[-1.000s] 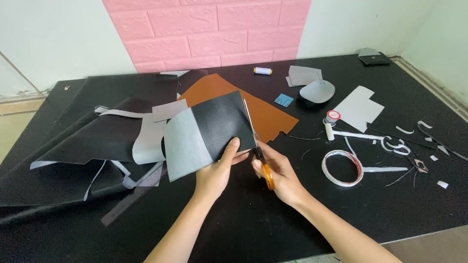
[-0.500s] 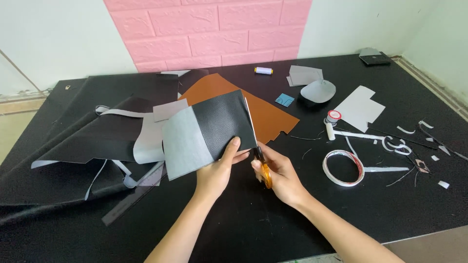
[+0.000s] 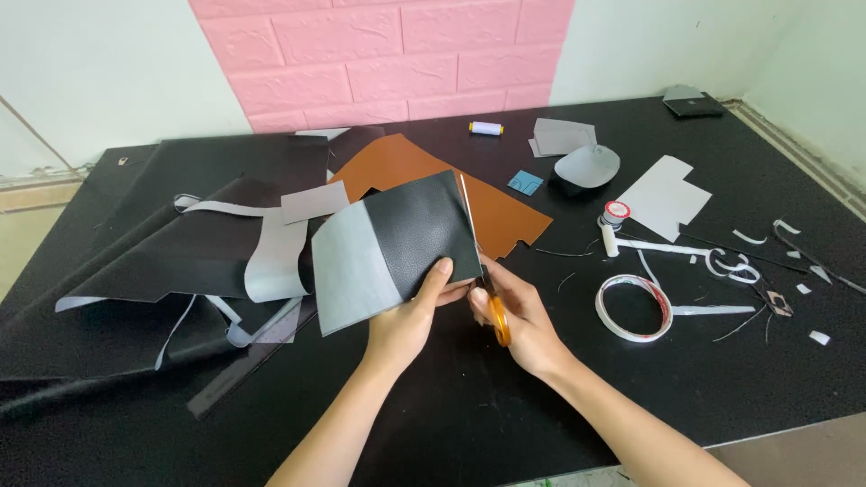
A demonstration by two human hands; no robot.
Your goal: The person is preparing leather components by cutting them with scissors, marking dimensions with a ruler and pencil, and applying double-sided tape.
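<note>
The left hand (image 3: 406, 323) pinches the folded black leather piece (image 3: 397, 243) at its lower edge above the table (image 3: 451, 424) — the right hand (image 3: 523, 316), fingers closed round orange-handled scissors (image 3: 492, 302), cuts along its right edge.

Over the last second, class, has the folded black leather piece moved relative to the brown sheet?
No. The black leather piece in the left hand overlaps the brown sheet just as before.

one pair of scissors (image 3: 488, 290), one thread spool (image 3: 485, 128), one tape roll (image 3: 633, 307), one brown leather sheet (image 3: 433, 180)
</note>
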